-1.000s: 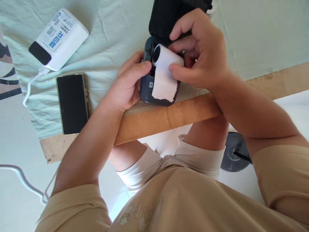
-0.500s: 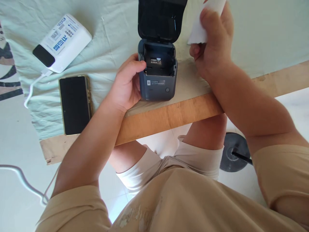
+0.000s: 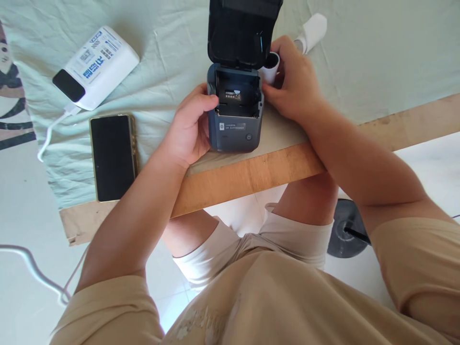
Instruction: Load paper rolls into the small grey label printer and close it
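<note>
A dark blue-grey device [image 3: 235, 132] with a power button stands near the table edge, its black lid [image 3: 240, 33] raised and its inner compartment exposed. My left hand [image 3: 192, 122] grips its left side, thumb on the rim of the compartment. On its right side, my right hand [image 3: 294, 81] has its fingers round a small white roll [image 3: 270, 69] with a dark hollow core, close beside the lid hinge. Beyond that hand lies a crumpled white paper piece [image 3: 314, 32] on the cloth.
To the left, a white box-shaped device [image 3: 104, 62] with printed labels has a white cable [image 3: 50, 132] plugged in. A dark-screened phone [image 3: 113, 158] lies beside my left forearm. A pale green cloth [image 3: 377, 52] covers the table, whose wooden edge [image 3: 251, 172] runs in front.
My right hand has moved down and left, from holding up white paper to holding the white roll beside the device. The white paper piece now lies apart on the cloth.
</note>
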Demonstrator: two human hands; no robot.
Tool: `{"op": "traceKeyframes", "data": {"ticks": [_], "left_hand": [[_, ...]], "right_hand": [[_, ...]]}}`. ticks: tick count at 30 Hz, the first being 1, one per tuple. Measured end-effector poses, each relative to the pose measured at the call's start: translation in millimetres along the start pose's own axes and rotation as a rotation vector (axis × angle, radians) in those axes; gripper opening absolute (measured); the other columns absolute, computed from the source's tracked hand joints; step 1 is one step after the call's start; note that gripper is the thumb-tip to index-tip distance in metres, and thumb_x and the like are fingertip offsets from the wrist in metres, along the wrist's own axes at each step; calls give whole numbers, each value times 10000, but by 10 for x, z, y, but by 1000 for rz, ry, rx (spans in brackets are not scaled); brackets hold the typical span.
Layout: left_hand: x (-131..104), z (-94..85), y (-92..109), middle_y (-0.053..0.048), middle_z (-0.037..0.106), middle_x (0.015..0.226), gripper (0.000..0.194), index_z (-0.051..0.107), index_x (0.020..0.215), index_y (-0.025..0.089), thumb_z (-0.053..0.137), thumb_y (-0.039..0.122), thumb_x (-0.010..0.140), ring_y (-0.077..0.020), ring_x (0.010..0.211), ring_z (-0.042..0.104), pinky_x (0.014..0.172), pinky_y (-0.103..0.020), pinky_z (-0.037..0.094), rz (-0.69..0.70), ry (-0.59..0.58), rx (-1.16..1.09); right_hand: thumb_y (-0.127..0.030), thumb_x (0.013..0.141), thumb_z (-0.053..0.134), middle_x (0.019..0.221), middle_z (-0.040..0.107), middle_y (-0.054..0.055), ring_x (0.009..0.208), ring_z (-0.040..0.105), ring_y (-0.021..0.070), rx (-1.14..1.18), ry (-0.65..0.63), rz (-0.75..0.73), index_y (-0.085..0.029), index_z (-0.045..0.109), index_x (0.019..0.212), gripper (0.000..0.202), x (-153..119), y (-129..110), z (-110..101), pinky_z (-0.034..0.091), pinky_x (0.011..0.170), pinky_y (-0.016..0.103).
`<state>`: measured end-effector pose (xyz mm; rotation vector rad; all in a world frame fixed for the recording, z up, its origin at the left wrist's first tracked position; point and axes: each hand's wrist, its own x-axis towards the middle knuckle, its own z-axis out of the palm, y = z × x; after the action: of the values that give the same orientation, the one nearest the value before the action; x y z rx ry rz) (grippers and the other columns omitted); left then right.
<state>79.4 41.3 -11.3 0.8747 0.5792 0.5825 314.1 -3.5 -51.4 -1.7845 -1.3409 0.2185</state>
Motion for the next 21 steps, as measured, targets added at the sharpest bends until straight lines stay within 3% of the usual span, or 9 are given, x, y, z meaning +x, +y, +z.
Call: {"op": "traceKeyframes", "data": {"ticks": [3, 6, 8, 10, 12, 14, 17, 21], "left_hand": [[8, -17, -8, -48, 765, 872, 60, 700, 888, 282, 749, 297, 856, -366, 1336, 707, 997, -427, 642, 13, 7, 20], [7, -3, -20, -51, 772, 908, 108, 698, 916, 285, 760, 342, 848, -387, 1363, 696, 977, -434, 643, 28, 16, 42], [-6, 32, -11, -47, 761, 911, 110, 679, 913, 282, 737, 351, 852, -385, 1402, 687, 1027, -453, 639, 40, 59, 46], [-22, 72, 9, -45, 740, 917, 119, 668, 923, 266, 729, 334, 847, -384, 1406, 696, 1068, -479, 626, 21, 93, 76], [-26, 103, 23, -37, 720, 907, 128, 667, 940, 252, 710, 318, 839, -381, 1367, 721, 1045, -479, 620, -2, 126, 109], [-16, 120, 20, -23, 703, 872, 135, 659, 939, 248, 675, 329, 832, -365, 1309, 744, 953, -432, 615, 0, 163, 109], [7, 125, -8, -18, 693, 835, 154, 647, 918, 245, 660, 364, 822, -338, 1212, 761, 808, -354, 562, 20, 201, 83], [16, 101, -28, -27, 714, 855, 138, 671, 921, 231, 693, 338, 836, -271, 997, 752, 733, -322, 495, 14, 157, 52]], "right_hand": [[-66, 571, 702, 1029, 733, -45, 848, 570, 141, -30, -9, -48, -272, 575, 1068, 554, -22, 24, 0, 464, 748, 302], [-130, 667, 588, 1108, 723, 0, 967, 657, 165, -35, 100, -107, -260, 604, 1189, 538, -46, -16, -114, 498, 756, 318], [-140, 738, 479, 1107, 674, 28, 1056, 669, 181, -86, 221, -158, -253, 616, 1150, 448, -18, -44, -250, 561, 903, 355], [-129, 802, 431, 1292, 654, 58, 1321, 644, 208, -239, 255, -159, -230, 645, 1248, 505, 58, -45, -374, 541, 1172, 423], [-97, 849, 480, 1662, 536, 79, 1631, 482, 251, -434, 109, 20, -199, 591, 1517, 685, 158, -20, -428, 390, 1383, 507], [-109, 937, 545, 1827, 403, 84, 1754, 336, 300, -521, -71, 226, -211, 577, 1597, 669, 243, 12, -409, 311, 1436, 592], [-127, 1000, 584, 1750, 520, 106, 1731, 369, 338, -538, -152, 304, -213, 650, 1520, 532, 289, 31, -344, 358, 1396, 671], [-6, 895, 613, 1686, 550, 157, 1675, 397, 415, -572, -136, 337, -181, 641, 1503, 634, 253, 8, -367, 383, 1320, 761]]}}
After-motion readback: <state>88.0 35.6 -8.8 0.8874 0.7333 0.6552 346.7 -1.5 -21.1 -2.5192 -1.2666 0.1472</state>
